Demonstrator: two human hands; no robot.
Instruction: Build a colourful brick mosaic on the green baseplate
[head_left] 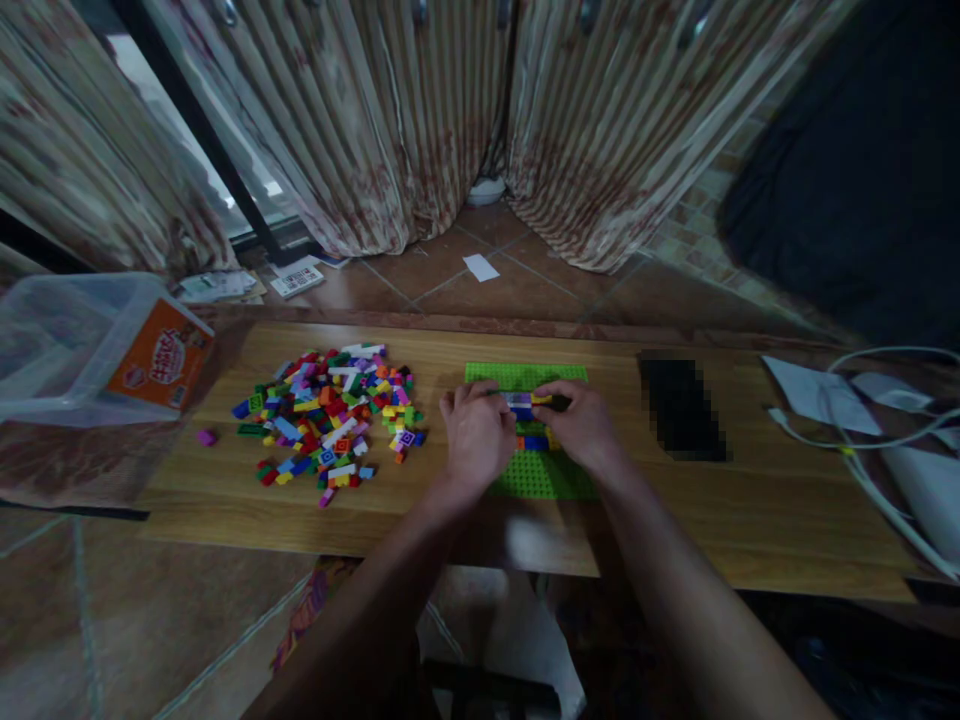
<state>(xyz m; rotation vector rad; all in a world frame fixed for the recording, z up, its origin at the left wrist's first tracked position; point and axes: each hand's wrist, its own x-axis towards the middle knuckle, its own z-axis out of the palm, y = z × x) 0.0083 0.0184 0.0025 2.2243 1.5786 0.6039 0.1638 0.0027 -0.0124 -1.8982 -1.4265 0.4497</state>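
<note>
A green studded baseplate (536, 478) lies on the wooden table under both hands. Across its middle stand rows of toy building bricks (534, 443) in blue, orange and yellow. My left hand (481, 432) has its fingers curled against the left end of the upper row, where lavender and blue bricks (517, 405) show; its fingertips are partly hidden. From the right, my right hand (583, 428) pinches a yellow brick (540, 398) at the other end of that row. Whether this brick is pressed down on the others I cannot tell.
A loose pile of coloured bricks (322, 415) spreads over the table's left part. Beyond it is a clear plastic box (82, 350) with an orange label. To the right lie a blurred-out dark object (681, 408), white cables (855, 470) and a white sheet (814, 393).
</note>
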